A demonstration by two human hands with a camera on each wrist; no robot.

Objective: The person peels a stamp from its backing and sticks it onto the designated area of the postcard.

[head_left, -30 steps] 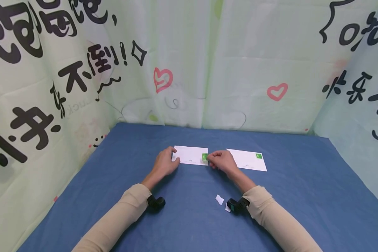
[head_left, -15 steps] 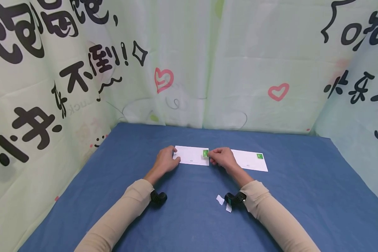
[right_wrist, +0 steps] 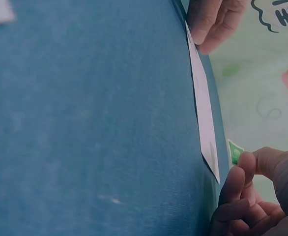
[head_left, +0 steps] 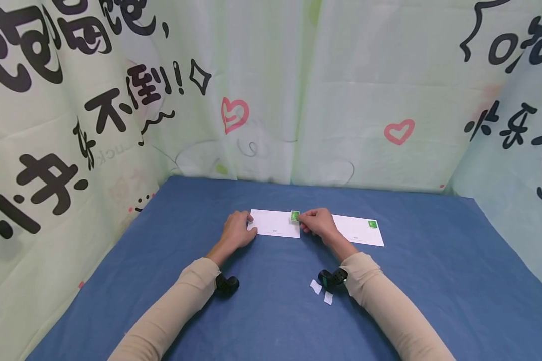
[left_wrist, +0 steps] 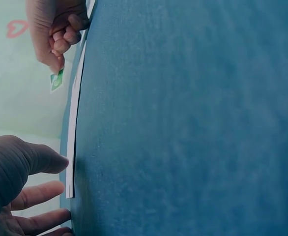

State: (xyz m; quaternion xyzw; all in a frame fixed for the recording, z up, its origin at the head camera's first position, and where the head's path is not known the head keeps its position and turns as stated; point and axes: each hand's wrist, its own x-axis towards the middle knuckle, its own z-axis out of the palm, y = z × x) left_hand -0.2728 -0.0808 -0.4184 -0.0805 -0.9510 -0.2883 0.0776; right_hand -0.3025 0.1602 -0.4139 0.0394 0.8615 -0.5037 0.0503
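Observation:
A small green stamp (head_left: pixel 294 215) with a pale border is pinched between the thumb and index finger of my right hand (head_left: pixel 318 221). In the head view it appears over the upper right corner of a white envelope (head_left: pixel 271 223); both wrist views show the stamp (right_wrist: pixel 235 153) raised off the paper. At that envelope's left end, my left hand (head_left: pixel 237 229) rests with fingers and thumb spread, the thumb touching the near edge. Behind my right hand lies a second white envelope (head_left: pixel 358 231), bearing a green stamp (head_left: pixel 372 224) in its upper right corner; its left end is partly hidden.
Two small white paper scraps (head_left: pixel 315 287) lie on the blue tablecloth (head_left: pixel 271 311), close to the camera on my right wrist (head_left: pixel 331 280). A pale curtain (head_left: pixel 271 90) with black writing and pink hearts surrounds the table at the back and sides.
My right hand has moved slightly away from me, carrying the stamp from lower down toward the envelope's top right corner. My left hand stays at the left end.

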